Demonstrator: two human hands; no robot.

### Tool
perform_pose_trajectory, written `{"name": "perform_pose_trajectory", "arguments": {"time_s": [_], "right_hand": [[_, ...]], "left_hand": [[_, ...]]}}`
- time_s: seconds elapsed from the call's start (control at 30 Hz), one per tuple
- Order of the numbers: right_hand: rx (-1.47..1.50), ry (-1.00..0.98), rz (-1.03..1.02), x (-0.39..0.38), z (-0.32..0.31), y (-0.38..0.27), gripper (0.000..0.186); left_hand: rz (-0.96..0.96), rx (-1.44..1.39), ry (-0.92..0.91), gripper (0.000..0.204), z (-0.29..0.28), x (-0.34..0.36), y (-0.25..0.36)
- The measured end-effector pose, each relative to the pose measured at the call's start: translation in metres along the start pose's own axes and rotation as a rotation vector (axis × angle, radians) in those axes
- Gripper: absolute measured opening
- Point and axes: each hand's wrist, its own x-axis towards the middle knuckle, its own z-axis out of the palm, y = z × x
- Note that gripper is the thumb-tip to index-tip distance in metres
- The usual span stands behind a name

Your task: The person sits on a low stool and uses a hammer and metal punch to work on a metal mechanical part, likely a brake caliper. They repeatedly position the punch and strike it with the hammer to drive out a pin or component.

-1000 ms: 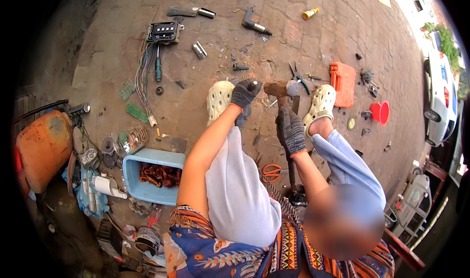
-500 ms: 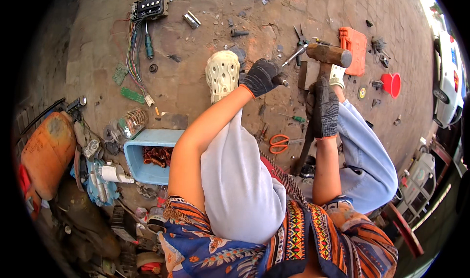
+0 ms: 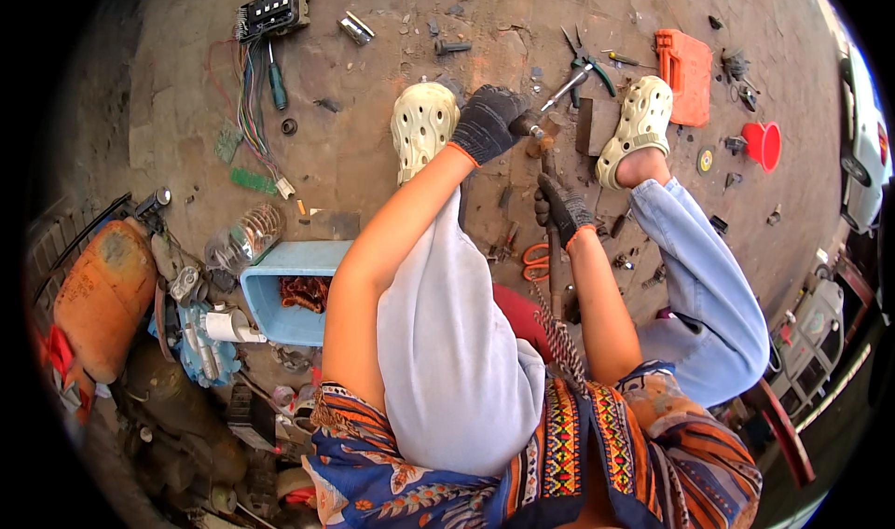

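Note:
My left hand [image 3: 489, 123], in a dark knit glove with an orange cuff, is closed around a dark metal piece [image 3: 530, 130] with a shiny end, just right of the cream clog on my left foot. My right hand [image 3: 564, 207], gloved alike, grips the long handle of a hammer [image 3: 554, 273]. The handle runs from near my body up to beside the metal piece. The hammer's head is at my left hand, where I cannot clearly part it from the held piece. Orange-handled scissors [image 3: 535, 262] lie partly behind the handle.
Pliers [image 3: 582, 66], a dark block [image 3: 597, 125] and an orange case [image 3: 685, 77] lie ahead to the right, near a red cup [image 3: 763, 147]. At left are a blue bin [image 3: 289, 254], a wired module [image 3: 273, 13] and a screwdriver [image 3: 277, 83]. Cars stand at far right.
The hammer has swung left and down from above the block to my left hand, my right hand moving with it. My left hand has shifted slightly up and right, keeping the metal piece.

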Motion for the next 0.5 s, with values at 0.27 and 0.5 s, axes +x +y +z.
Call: {"name": "perform_pose_trajectory", "arguments": {"time_s": [0.27, 0.5], "right_hand": [[-0.105, -0.011, 0.049, -0.007, -0.006, 0.009, 0.021], [-0.139, 0.035, 0.079, 0.017, -0.017, 0.053, 0.029]], "left_hand": [[0.025, -0.113, 0.092, 0.023, 0.006, 0.005, 0.001], [-0.014, -0.146, 0.157, 0.027, -0.003, 0.005, 0.001]]}}
